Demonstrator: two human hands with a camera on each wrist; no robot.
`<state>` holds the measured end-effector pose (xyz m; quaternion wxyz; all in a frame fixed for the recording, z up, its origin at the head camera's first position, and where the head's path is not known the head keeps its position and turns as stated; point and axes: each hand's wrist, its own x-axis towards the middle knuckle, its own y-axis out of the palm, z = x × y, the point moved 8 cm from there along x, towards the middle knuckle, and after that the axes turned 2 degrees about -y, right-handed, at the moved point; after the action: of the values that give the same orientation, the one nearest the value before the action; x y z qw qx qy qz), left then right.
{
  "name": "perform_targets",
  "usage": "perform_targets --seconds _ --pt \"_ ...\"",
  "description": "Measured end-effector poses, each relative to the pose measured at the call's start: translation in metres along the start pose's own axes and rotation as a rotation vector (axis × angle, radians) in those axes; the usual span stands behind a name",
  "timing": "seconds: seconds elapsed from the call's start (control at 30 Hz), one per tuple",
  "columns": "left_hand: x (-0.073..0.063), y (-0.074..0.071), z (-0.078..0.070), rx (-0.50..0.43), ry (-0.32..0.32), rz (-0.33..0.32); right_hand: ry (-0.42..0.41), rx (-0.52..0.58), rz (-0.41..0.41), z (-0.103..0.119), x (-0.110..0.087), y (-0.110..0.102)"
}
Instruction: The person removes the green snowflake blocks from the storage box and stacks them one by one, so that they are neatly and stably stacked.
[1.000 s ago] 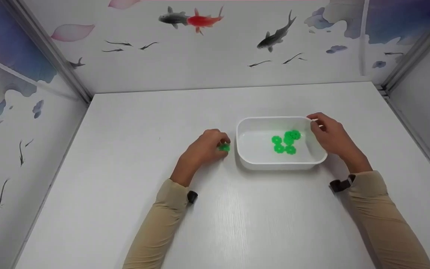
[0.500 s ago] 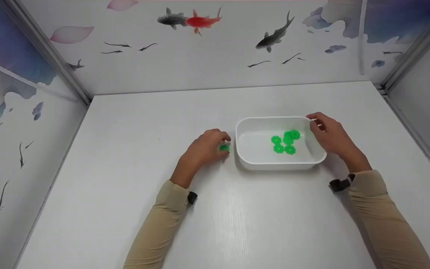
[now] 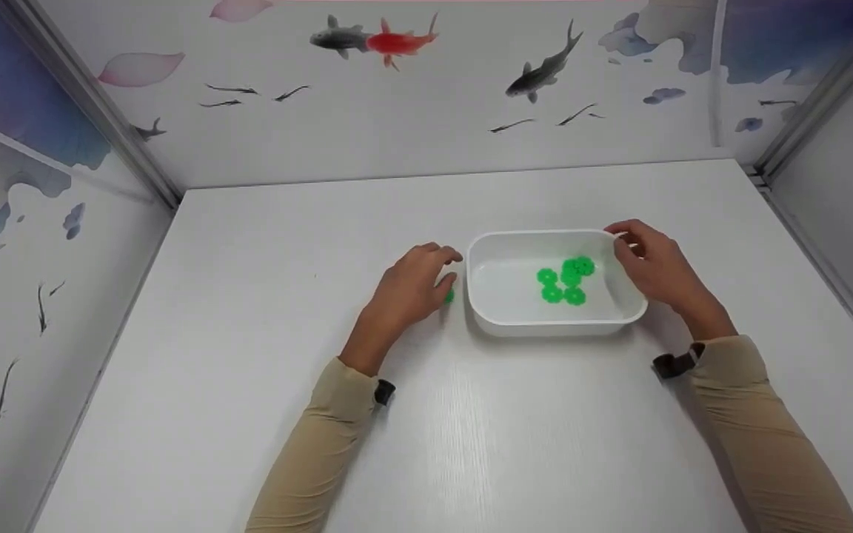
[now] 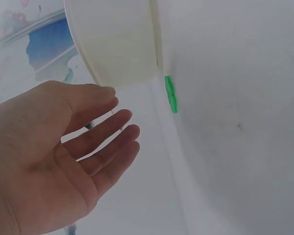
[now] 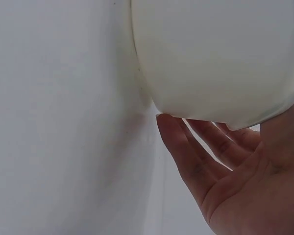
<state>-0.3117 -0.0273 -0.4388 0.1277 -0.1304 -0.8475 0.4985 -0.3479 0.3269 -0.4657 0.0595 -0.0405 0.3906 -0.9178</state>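
My left hand (image 3: 417,285) is held over the table with fingers loosely spread and nothing between them. A green flower-shaped plastic piece (image 4: 171,94) lies flat on the table near the left end of the white plastic box (image 3: 523,323); in the head view the left thumb partly hides it. In the left wrist view a gap separates the fingertips from the piece. At the box's far right corner my right hand (image 3: 654,268) holds the rim, its fingers (image 5: 174,134) against the outer wall. Several green flower-shaped pieces (image 3: 570,277) lie inside the box, some overlapping.
The white table (image 3: 249,333) extends around the box. Behind it stands a white panel (image 3: 412,126) painted with fish, and patterned side walls rise at left and right. A dark band (image 3: 674,364) is on the right wrist.
My left fingers and thumb have parted from the green piece, and the hand has lifted slightly, leaving it on the table. The right hand stays at the box's rim.
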Motion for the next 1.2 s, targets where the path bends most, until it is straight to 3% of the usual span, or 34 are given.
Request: perform_targets --seconds 0.3,0.83,1.2 --pt "-0.001 -0.009 -0.022 -0.003 0.02 -0.105 -0.004 0.018 -0.003 0.001 -0.001 -0.001" --pt "0.007 0.014 -0.071 0.0 0.137 -0.093 0.019 0.01 -0.001 0.002 -0.002 -0.001" --pt "0.02 0.033 -0.085 -0.036 0.147 -0.039 0.027 0.014 0.004 0.001 -0.002 0.0"
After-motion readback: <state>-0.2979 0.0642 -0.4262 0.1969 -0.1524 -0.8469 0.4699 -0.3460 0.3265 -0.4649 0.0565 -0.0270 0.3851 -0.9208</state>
